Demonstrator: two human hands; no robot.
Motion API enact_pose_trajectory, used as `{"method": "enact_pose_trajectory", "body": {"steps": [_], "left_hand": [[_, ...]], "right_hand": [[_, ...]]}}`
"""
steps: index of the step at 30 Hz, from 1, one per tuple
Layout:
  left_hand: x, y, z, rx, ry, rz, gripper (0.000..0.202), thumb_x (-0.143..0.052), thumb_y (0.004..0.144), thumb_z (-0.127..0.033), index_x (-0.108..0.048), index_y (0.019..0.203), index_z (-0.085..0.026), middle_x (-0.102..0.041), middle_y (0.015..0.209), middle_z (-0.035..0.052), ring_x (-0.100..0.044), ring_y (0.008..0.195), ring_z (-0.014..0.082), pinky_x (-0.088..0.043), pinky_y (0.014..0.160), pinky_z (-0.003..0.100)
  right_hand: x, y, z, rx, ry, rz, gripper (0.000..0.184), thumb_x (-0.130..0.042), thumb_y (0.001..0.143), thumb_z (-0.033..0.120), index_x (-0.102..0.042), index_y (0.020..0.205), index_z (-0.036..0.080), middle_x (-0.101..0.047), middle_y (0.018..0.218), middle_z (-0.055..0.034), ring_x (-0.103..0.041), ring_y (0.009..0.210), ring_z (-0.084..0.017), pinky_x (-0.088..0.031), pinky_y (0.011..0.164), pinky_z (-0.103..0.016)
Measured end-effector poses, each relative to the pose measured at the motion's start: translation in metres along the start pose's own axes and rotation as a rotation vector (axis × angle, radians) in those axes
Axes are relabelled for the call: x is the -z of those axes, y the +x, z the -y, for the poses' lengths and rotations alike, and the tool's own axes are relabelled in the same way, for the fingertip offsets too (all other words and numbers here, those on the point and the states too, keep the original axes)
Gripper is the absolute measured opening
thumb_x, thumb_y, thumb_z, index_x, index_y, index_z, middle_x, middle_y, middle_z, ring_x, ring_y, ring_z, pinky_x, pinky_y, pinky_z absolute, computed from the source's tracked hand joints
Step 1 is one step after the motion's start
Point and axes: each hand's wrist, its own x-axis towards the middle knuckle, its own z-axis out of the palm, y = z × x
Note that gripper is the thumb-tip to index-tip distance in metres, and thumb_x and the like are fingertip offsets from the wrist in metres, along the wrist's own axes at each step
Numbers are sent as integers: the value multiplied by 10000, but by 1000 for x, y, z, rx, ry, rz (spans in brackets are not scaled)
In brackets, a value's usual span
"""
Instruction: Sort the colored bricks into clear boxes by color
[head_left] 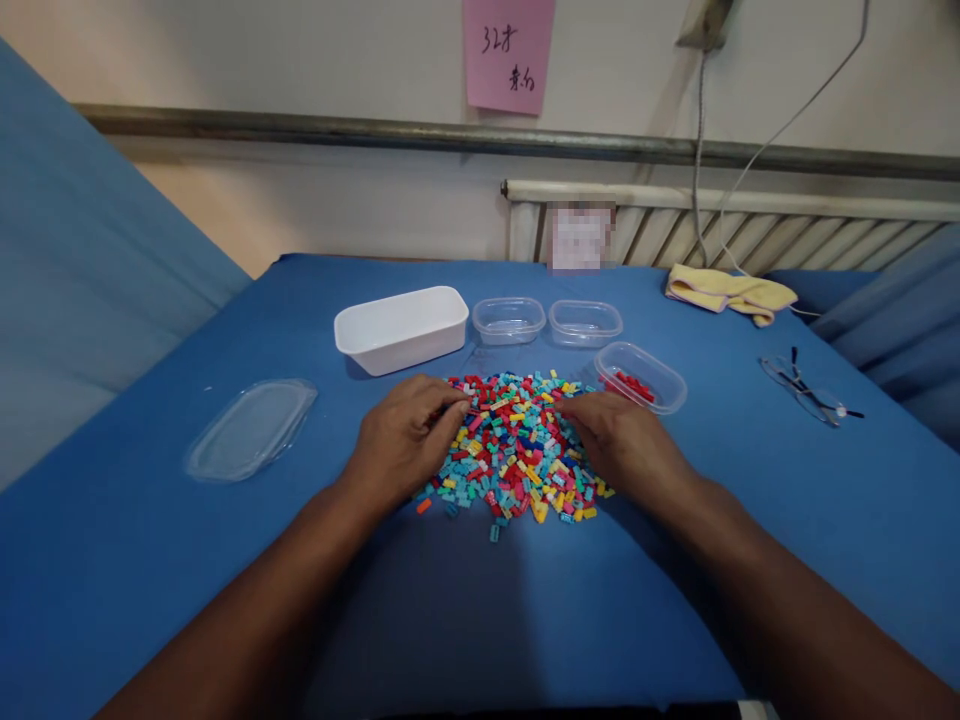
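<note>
A heap of small plastic toy bricks [517, 450] in red, yellow, teal, pink and blue is spread over the blue cloth in front of me. My left hand [401, 435] is at the heap's left side, thumb and fingertips pinched together over the bricks. From the right, my right hand [634, 440] reaches in with its fingers closed at the bricks. Whatever either pinch holds is too small to make out. Just beyond my right hand, a clear plastic tub [667, 392] contains several red bricks [634, 386].
Behind the heap stand a white box [401, 330] and two clear tubs, one left [510, 320] and one right [586, 322]. Stacked clear lids [253, 430] lie at left. Eyeglasses [810, 390] and a yellow cloth [727, 290] are at right. A radiator [645, 235] lines the wall.
</note>
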Motion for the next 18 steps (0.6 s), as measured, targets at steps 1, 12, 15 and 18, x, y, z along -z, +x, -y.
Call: {"method": "enact_pose_trajectory", "body": {"steps": [1, 12, 15, 18], "left_hand": [[-1, 0, 1, 3, -5, 7, 199, -629, 1060, -341, -783, 1013, -225, -772, 966, 44, -712, 927, 208, -549, 838, 347], [0, -2, -4, 27, -7, 40, 206, -619, 1065, -321, -790, 1041, -209, -768, 1002, 47, -711, 974, 216, -537, 881, 354], [-1, -3, -4, 19, -7, 49, 210, -615, 1069, -321, -792, 1059, -209, -769, 1021, 50, -713, 993, 220, -536, 890, 359], [-2, -3, -4, 22, -6, 52, 214, -615, 1071, -327, -794, 1064, -210, -772, 1032, 54, -715, 1004, 224, -538, 889, 362]], "right_hand": [[-1, 1, 1, -7, -5, 6, 324, -502, 1057, 140, -775, 1213, 220, -826, 1123, -98, -764, 1053, -277, -572, 912, -390], [4, 7, 5, -169, -117, 41, 282, -533, 1065, 216, -797, 1161, 199, -812, 1094, -100, -744, 991, -258, -506, 819, -342], [8, 13, 13, -214, -184, 124, 270, -537, 1059, 218, -807, 1048, 214, -798, 1041, -89, -720, 955, -242, -442, 751, -324], [13, 18, 19, -241, -228, 190, 272, -541, 1054, 232, -790, 946, 224, -779, 983, -75, -701, 916, -223, -364, 689, -319]]}}
